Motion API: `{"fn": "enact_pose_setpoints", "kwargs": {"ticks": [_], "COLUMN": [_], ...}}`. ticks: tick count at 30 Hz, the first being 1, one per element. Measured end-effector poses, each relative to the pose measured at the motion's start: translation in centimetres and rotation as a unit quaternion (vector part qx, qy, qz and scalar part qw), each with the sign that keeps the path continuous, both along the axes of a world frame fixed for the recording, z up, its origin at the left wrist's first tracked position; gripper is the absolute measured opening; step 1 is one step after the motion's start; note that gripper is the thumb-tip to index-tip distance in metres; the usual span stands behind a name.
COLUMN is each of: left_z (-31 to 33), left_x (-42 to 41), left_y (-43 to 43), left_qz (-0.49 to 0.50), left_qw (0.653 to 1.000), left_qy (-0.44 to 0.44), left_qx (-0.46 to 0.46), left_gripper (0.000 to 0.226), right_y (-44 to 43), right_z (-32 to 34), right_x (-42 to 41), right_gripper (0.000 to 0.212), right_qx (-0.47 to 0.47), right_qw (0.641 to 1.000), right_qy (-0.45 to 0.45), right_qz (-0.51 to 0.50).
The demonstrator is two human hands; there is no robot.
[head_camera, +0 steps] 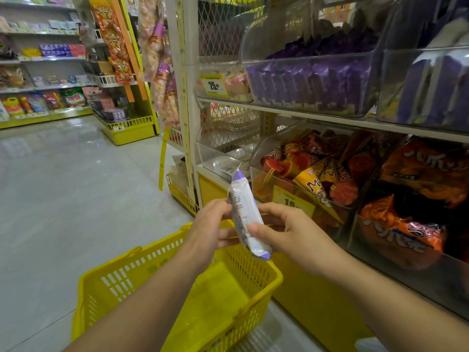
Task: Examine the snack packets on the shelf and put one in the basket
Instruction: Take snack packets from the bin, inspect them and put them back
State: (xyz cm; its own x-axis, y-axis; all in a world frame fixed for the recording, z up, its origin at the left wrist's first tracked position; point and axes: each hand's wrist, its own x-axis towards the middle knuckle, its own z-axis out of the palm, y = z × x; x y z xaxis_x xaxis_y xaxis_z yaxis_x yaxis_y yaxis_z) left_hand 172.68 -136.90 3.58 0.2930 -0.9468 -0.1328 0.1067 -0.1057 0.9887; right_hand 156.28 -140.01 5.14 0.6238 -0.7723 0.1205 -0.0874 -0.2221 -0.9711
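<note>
Two bare forearms (142, 308) come in from 6 o'clock, nearest the lens, and meet near centre, where both hands hold one snack packet (243, 212). The left hand (206, 228) has fingers curled on its left edge. The right hand (291, 231) has its thumb pressed on the lower front & fingers wrapped behind. The packet is up in the air over the yellow basket (106, 275), not in it. The basket sits low at 6-7 o'clock w/ slotted walls, partly hidden by the left forearm; can't tell what carries it. At 3 o'clock, just beside the right hand, is a clear bin (256, 158) of red/orange cone snacks w/ a yellow price tag (291, 201) on its front. At 4 o'clock orange bags (406, 224) fill the next bin. On the shelf (330, 118) above, at 1 o'clock, a bin holds purple packets (312, 82) standing in a row. At 12 o'clock is a white mesh upright (218, 26). The floor (63, 186) is grey glossy tile, 8-10 o'clock. At 10-11 o'clock, well apart, are far shelves (38, 59) on yellow bases, plus a hanging strip (114, 41) of orange-red bags. The packet is long & slim, its white back has small print, and the crimped ends are purple. It is tilted, top end toward 12, lower end toward 5 o'clock.
</note>
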Motion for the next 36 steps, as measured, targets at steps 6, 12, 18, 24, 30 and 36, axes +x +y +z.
{"fn": "enact_pose_setpoints", "kwargs": {"ticks": [6,12,18,24,30,36], "left_z": [-0.1,0.5,0.9,2.3,7.0,15.6], "left_x": [-0.1,-0.3,-0.2,-0.5,-0.9,-3.2], "left_y": [-0.2,-0.4,0.4,1.4,1.5,0.9], "left_qz": [0.001,-0.016,-0.087,-0.184,-0.115,-0.009], "left_qw": [1.000,0.999,0.994,0.980,0.975,0.937], "left_qy": [-0.001,-0.032,-0.041,0.012,-0.044,-0.126], "left_qx": [-0.005,-0.025,-0.045,-0.074,-0.184,-0.324], "left_gripper": [0.032,0.032,0.056,0.085,0.074,0.035], "right_y": [-0.4,-1.0,-0.9,0.1,1.1,1.5], "right_z": [0.1,0.2,0.5,2.6,7.0,15.9], "right_x": [-0.3,-1.0,-1.8,-2.6,-3.1,-6.2], "right_gripper": [0.026,0.027,0.026,0.033,0.033,0.053], "right_qx": [-0.004,0.049,0.079,0.155,0.083,-0.211], "right_qw": [1.000,0.998,0.995,0.975,0.977,0.974], "right_qy": [0.005,-0.035,-0.062,-0.155,-0.197,-0.048], "right_qz": [0.020,0.022,0.028,0.045,-0.012,-0.069]}}
